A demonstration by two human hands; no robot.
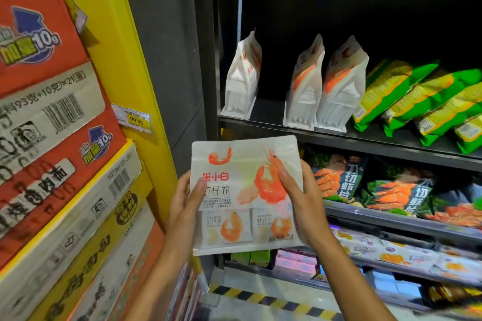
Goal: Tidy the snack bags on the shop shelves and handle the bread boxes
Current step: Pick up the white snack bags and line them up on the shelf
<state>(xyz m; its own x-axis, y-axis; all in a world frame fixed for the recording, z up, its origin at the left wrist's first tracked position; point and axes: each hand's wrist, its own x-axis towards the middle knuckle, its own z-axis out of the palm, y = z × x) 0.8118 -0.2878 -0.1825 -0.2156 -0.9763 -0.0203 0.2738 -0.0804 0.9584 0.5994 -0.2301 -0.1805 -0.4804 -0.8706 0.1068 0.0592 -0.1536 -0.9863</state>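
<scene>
"米小白 虾仔饼" on held snack bag (246,194); "00.05" on yellow price tag (135,119).

Both bare forearms rise from the bottom edge and lean in toward each other, the left one from lower left, the right one from lower right. The left hand (184,199) stands upright with its palm turned inward; its thumb lies flat across the front of a white shrimp-printed snack pouch (245,195), the other fingers hidden behind it. The right hand (300,198) mirrors it on the opposite edge, thumb pressed on the front and fingers wrapped behind. Both wrists are roughly straight and level with each other.
</scene>
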